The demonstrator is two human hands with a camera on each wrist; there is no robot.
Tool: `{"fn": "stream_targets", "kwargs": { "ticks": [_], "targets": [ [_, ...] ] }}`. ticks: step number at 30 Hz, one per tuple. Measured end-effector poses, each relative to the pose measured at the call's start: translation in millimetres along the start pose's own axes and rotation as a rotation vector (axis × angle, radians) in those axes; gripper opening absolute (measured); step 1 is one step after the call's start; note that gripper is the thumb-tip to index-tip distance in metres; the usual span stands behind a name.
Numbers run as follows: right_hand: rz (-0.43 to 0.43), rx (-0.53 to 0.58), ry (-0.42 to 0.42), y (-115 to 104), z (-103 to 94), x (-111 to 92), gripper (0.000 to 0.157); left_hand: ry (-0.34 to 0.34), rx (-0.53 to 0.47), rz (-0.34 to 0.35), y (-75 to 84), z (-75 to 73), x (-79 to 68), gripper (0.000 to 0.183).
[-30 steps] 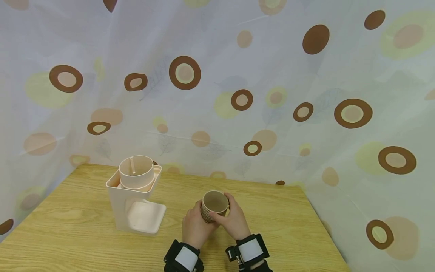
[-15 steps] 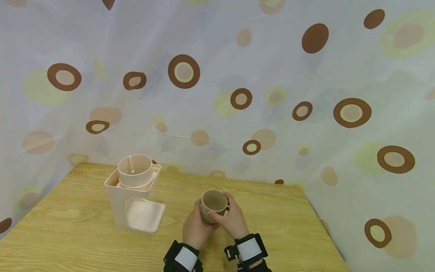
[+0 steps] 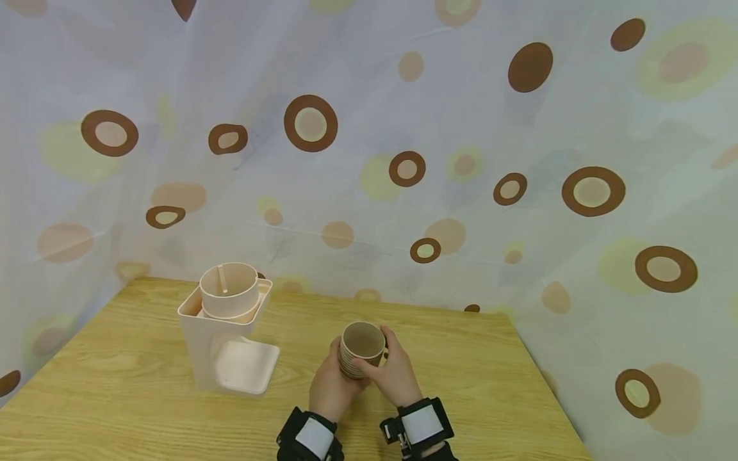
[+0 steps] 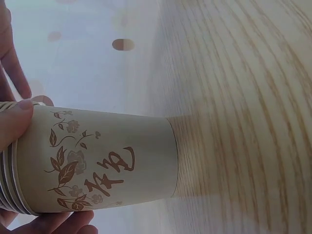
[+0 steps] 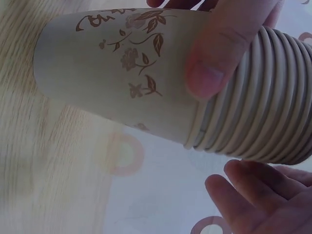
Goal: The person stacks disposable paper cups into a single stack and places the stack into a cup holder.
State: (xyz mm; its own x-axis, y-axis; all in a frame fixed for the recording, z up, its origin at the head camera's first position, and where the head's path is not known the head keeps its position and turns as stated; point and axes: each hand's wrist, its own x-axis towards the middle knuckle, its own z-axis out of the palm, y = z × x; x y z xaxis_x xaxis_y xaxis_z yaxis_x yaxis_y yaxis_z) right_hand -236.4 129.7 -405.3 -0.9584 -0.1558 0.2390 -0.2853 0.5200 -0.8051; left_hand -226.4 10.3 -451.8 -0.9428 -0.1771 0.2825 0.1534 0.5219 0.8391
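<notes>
A stack of paper cups point(image 3: 362, 346) stands upright on the wooden table, mouth up, between both hands. Several rims are nested near the top; the lowest cup carries brown flowers and characters, and its base meets the table in the left wrist view. My left hand point(image 3: 334, 387) holds the stack from the left, its fingers point(image 4: 68, 223) curled about that side. My right hand point(image 3: 398, 374) holds it from the right; its thumb point(image 5: 209, 73) presses across the rims at the front. Its fingers point(image 5: 248, 202) extend along the far right side, where contact is hard to tell.
Left on the table point(image 3: 144, 371) stands a cream plastic box point(image 3: 198, 346). A round cream cylinder point(image 3: 229, 294) sits in its top, and a flat cream square piece point(image 3: 248, 368) is at its front. A spotted curtain point(image 3: 369, 128) surrounds the table's back and sides.
The hands and the cup stack keep nearly the same place. Only a slight shift of the whole head view shows.
</notes>
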Motion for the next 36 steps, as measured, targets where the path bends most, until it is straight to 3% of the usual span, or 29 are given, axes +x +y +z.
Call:
{"fn": "stream_targets", "kwargs": {
  "ticks": [5,10,18,26,36],
  "targets": [
    [0.049,0.006,0.062,4,-6.5,-6,0.081,0.020,0.006,-0.007,-0.1,1.7,-0.6,0.086],
    [0.046,-0.052,0.124,9,-11.1,-10,0.063,0.025,0.011,-0.016,-1.0,1.2,-1.1,0.087],
    [0.020,-0.102,0.195,13,-15.4,-16,0.049,0.039,0.043,0.002,0.3,-3.9,-2.0,0.087],
    [0.032,-0.080,0.238,15,-21.3,-18,0.044,0.030,0.031,0.024,12.5,-22.3,0.3,0.088],
    [0.067,-0.105,0.203,22,-20.3,-20,0.043,0.066,0.062,0.061,31.3,-49.1,1.8,0.088]
  ]
}}
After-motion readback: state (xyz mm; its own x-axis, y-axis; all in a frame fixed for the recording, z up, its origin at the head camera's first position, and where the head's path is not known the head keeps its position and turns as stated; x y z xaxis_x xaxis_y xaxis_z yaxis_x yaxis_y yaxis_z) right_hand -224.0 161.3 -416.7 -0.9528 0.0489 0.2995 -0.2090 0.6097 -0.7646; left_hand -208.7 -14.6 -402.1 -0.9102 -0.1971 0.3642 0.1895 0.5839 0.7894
